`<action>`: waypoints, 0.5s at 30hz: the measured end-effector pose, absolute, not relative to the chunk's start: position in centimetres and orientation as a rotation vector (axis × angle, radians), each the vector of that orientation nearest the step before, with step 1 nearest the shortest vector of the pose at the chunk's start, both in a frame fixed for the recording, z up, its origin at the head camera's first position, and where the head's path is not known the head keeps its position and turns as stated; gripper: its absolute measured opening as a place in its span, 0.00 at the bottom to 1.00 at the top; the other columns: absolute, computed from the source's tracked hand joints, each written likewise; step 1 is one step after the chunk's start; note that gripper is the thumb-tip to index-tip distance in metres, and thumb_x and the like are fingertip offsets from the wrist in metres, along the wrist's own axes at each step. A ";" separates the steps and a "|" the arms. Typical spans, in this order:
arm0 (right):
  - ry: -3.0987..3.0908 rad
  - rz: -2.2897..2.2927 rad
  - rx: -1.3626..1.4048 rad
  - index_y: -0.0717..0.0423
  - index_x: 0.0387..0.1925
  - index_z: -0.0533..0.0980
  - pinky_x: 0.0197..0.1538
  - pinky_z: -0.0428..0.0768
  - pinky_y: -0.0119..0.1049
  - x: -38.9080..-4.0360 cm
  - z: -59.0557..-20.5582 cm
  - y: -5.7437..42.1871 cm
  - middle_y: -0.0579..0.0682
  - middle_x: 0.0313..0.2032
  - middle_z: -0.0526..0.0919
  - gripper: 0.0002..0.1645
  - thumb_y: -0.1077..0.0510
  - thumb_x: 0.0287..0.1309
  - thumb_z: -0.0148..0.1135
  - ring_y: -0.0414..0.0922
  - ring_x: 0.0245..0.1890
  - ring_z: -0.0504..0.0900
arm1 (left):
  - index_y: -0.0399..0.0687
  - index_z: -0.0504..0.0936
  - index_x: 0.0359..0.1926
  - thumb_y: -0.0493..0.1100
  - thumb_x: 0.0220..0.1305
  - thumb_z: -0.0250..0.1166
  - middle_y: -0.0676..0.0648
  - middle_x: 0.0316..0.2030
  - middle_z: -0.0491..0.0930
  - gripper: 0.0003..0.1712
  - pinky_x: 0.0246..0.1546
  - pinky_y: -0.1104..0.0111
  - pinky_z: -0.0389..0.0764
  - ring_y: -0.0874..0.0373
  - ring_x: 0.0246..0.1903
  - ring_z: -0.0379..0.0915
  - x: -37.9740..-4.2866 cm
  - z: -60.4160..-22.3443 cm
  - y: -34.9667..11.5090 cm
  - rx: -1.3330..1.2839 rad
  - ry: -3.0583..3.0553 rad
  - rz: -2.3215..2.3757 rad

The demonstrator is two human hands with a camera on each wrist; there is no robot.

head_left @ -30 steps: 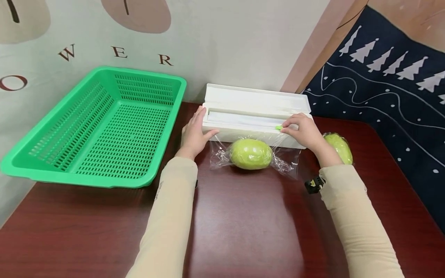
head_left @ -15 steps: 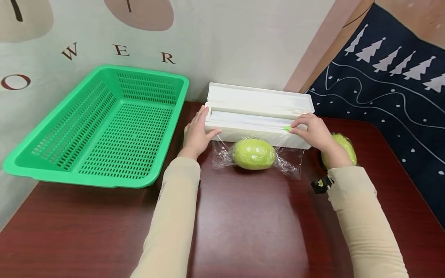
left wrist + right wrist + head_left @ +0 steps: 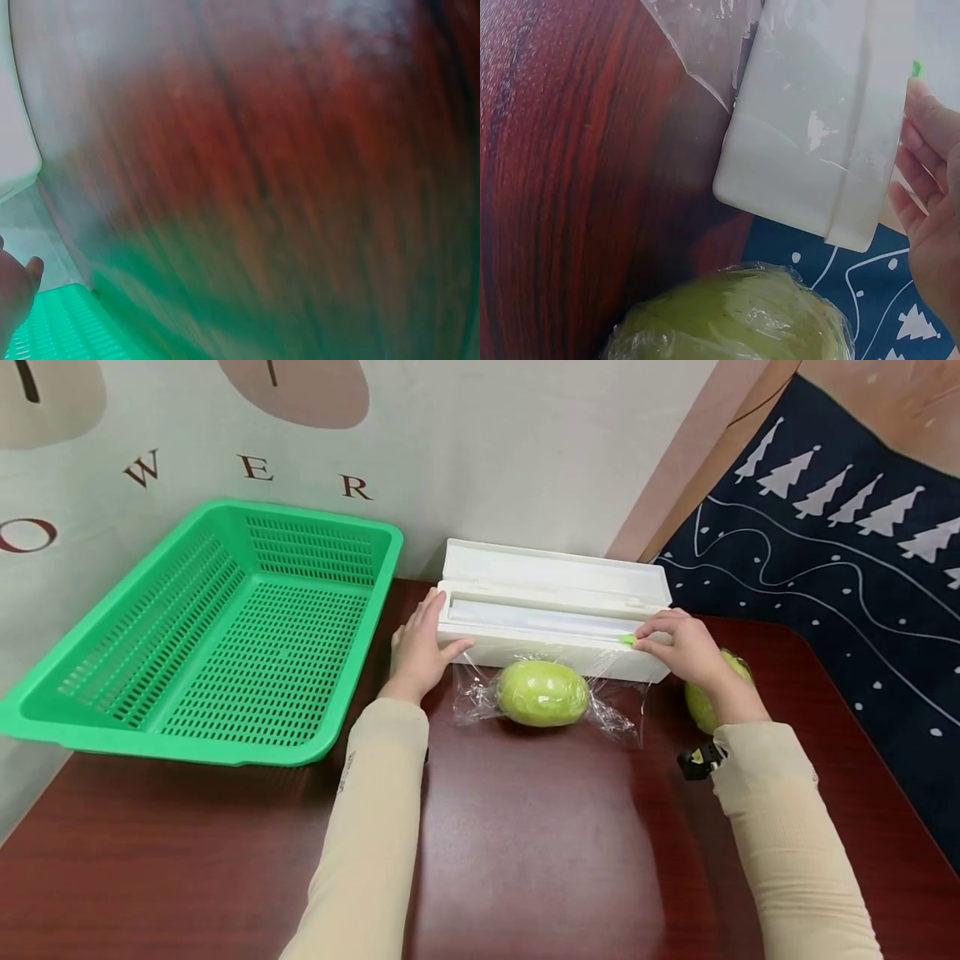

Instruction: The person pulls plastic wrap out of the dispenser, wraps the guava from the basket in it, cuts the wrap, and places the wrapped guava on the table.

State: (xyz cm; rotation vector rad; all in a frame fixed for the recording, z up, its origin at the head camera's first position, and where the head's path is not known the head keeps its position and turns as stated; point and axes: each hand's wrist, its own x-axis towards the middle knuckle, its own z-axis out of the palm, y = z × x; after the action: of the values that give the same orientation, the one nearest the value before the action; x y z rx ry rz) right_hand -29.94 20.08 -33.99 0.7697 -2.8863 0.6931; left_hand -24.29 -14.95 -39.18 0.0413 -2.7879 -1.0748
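Note:
In the head view, a white cling film dispenser (image 3: 555, 643) lies along the back of the table with its lid raised. My left hand (image 3: 417, 647) holds its left end, thumb against the front and fingers along the side. With thumb and fingers, my right hand (image 3: 678, 647) pinches a small green slider (image 3: 628, 639) on the dispenser's front top edge, near the right end. Clear film hangs from the dispenser over a green oval melon-like fruit (image 3: 543, 693) on the table, gathered at both its ends. The right wrist view shows the dispenser's right end (image 3: 802, 135) beside this hand.
At the left stands a large green plastic basket (image 3: 202, 750) with slotted walls. A second film-wrapped green fruit (image 3: 701, 706) sits partly behind my right wrist. Cloth hangings with letters and white trees back the dark red table (image 3: 525, 860).
My right hand has drawn the green slider rightward along the dispenser's edge. The left hand keeps its place at the left end, and the fruit in front has stayed put.

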 end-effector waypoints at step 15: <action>-2.869 0.656 0.759 0.65 0.34 0.80 0.47 0.67 0.46 -29.4 -33.8 20.5 0.62 0.37 0.81 0.08 0.63 0.56 0.63 0.52 0.42 0.69 | 0.51 0.50 0.72 0.57 0.57 0.63 0.50 0.74 0.45 0.48 0.67 0.44 0.48 0.51 0.72 0.43 -24.2 -39.1 -14.9 0.041 -2.795 -1.049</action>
State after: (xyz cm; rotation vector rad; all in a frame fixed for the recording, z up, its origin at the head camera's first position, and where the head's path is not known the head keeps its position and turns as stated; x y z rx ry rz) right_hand -29.45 20.50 -33.81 0.7585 -2.8688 0.6555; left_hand -24.18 -14.94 -39.07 0.0411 -2.7952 -1.0488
